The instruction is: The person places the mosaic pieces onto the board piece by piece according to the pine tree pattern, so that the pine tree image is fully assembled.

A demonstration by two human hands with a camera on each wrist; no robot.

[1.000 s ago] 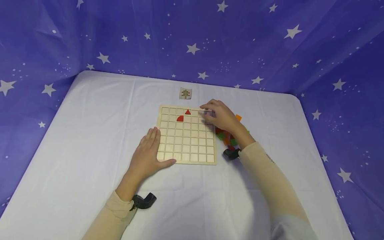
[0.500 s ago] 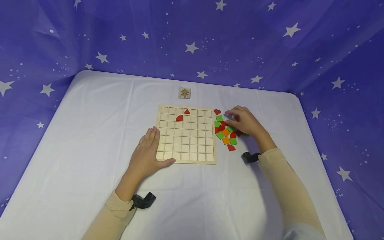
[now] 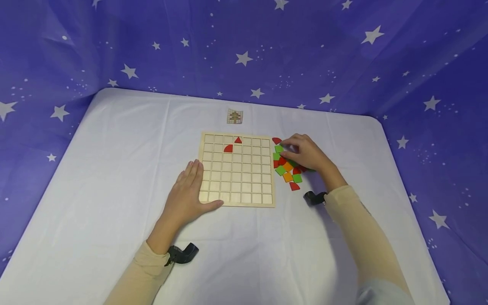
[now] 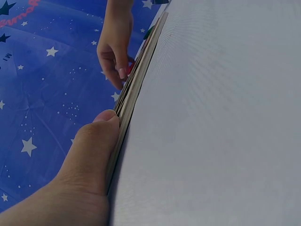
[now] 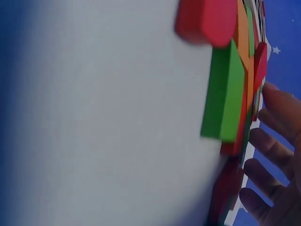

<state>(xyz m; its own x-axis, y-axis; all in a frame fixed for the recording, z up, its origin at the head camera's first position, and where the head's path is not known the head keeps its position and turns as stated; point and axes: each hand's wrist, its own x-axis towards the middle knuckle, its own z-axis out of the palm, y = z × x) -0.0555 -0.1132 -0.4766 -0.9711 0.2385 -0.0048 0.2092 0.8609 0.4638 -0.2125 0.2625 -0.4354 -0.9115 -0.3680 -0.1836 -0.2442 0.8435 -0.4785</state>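
Note:
A square wooden grid board (image 3: 244,167) lies flat on the table. In its upper rows sit a red triangle (image 3: 238,140) and a red quarter-circle tile (image 3: 228,148). My left hand (image 3: 184,195) rests against the board's left side, fingers straight, thumb along the near edge; the left wrist view has that thumb (image 4: 91,148) touching the wooden edge. Over the loose pile right of the board is my right hand (image 3: 305,151), thumb and index finger apart near a green square tile (image 3: 278,149). In the right wrist view its loosely bent fingers (image 5: 270,146) hold nothing visible. The palm hides part of the pile.
The pile mixes red quarter-circles, green squares and orange squares, among them an orange tile (image 3: 287,177) and a red quarter-circle (image 3: 294,186). A small picture card (image 3: 234,116) with a tree pattern lies beyond the board. A starry blue-purple curtain (image 3: 198,72) borders the white table.
My right hand has moved from above the board's upper right corner to the pile on the right, then slightly left towards the green tile. The left hand has stayed in place.

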